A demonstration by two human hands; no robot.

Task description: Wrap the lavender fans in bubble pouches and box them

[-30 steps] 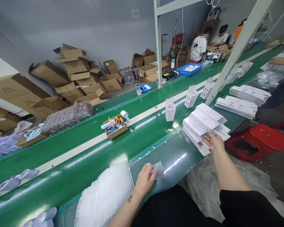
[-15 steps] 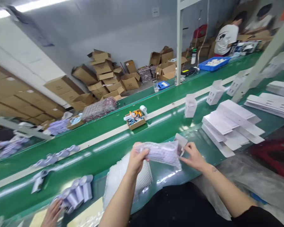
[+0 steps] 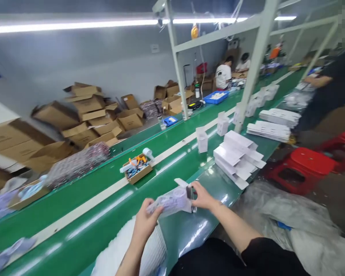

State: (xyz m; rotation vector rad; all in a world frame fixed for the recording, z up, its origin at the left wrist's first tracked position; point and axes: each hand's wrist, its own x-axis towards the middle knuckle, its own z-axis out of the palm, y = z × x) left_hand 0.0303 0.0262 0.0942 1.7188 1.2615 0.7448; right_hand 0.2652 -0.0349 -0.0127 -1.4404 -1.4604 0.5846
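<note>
A lavender item in a clear bubble-wrap sleeve (image 3: 169, 201) lies between my hands over the bench. My left hand (image 3: 148, 217) is closed around its left end, thumb on top. At its right end, a small white box (image 3: 189, 206) with a raised flap meets the sleeve, and the sleeve's end is at the box opening. My right hand (image 3: 201, 196) pinches the box by its edge near the opening. Below my left forearm is a pile of white bubble-wrap sleeves (image 3: 152, 249).
Folded white cartons (image 3: 237, 153) are stacked to the right. Upright white boxes (image 3: 201, 140) and a cardboard tray of small parts (image 3: 138, 172) stand along the green conveyor (image 3: 103, 195). Red stools (image 3: 312, 161) and plastic sheeting are at right. People work farther off.
The view has swung right. The wrapped item has moved toward the box, and its right end now overlaps the opening. The other person's hand at lower left has left the view.
</note>
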